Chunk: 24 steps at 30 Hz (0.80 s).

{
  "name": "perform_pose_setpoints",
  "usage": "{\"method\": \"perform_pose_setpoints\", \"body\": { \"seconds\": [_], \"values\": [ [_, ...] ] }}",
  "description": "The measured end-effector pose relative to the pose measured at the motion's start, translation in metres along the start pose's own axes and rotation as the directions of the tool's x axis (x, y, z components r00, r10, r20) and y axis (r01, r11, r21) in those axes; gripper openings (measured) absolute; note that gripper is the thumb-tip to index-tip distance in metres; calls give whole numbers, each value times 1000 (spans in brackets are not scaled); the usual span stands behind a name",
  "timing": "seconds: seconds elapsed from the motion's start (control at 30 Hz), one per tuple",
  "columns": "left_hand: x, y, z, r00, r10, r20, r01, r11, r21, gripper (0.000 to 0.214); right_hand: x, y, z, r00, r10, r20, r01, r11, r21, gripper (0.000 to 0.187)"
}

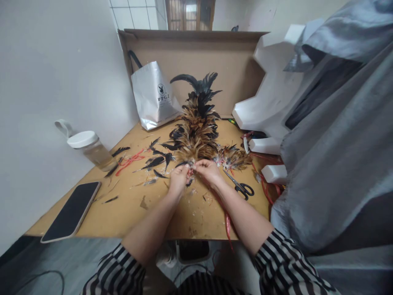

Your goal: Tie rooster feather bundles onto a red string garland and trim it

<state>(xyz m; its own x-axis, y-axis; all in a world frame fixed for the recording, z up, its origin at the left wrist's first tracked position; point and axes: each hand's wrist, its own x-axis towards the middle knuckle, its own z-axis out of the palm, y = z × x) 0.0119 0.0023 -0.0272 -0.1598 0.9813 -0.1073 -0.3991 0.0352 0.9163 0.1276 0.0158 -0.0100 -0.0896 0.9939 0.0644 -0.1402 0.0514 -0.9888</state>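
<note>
Feather bunch point(196, 131) lengthwise; black end point(202, 90) away

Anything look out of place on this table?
The black rectangular phone with a pale rim apparently pokes past the front edge of the tan tabletop, and a thin red ribbon dangles over that edge, so neither seems fully supported.

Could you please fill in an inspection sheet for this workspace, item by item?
Surface: brown tabletop, stained and scattered with small scraps.
Job's things: tall bundle of brown and black feathers; smaller feather bunch to its right; scissors at right.
Clutter: loose dark feathers, red strips, phone and lidded bottle on the left; silver bag behind.
Hands: left hand and right hand, fingers close together at the bundle's near end; what they hold is unclear.
Cables: dark cable at lower left, below the tabletop.
Surroundings: cardboard panel behind, grey cloth at right.
</note>
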Motion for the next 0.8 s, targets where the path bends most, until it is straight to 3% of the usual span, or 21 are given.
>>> {"method": "perform_pose_setpoints", "body": {
  "seconds": [0.07, 0.17, 0.3, 0.53, 0.63, 0.8],
  "values": [
    [-2, 3, 0, 999, -8, 50, 9, 1000, -27, 31, 0, -5, -4, 996, 85, 2, -85, 987, 134, 26],
    [-2, 5, 1, 997, -17, 70, 22, 998, -63, 34, -3, -10, -7, 987, 153, 45, -158, 970, 186, 29],
    [0, 3, 0, 997, -20, 76, 25, 997, -74, 32, -7, -14, -4, 993, 55, 101, -68, 989, 129, 26],
    [-3, 2, 2, 992, -32, 118, 38, 998, -44, 25, -3, -8, -8, 987, -70, 142, 91, 984, -152, 21],
    [-6, 3, 3, 992, -24, 126, 28, 999, -29, 24, -1, -5, -10, 986, -40, 161, 66, 985, -157, 23],
    [-6, 2, 2, 987, -18, 160, 21, 1000, -16, 27, 1, 1, -9, 975, 58, 216, -63, 998, 18, 27]
  ]
}}
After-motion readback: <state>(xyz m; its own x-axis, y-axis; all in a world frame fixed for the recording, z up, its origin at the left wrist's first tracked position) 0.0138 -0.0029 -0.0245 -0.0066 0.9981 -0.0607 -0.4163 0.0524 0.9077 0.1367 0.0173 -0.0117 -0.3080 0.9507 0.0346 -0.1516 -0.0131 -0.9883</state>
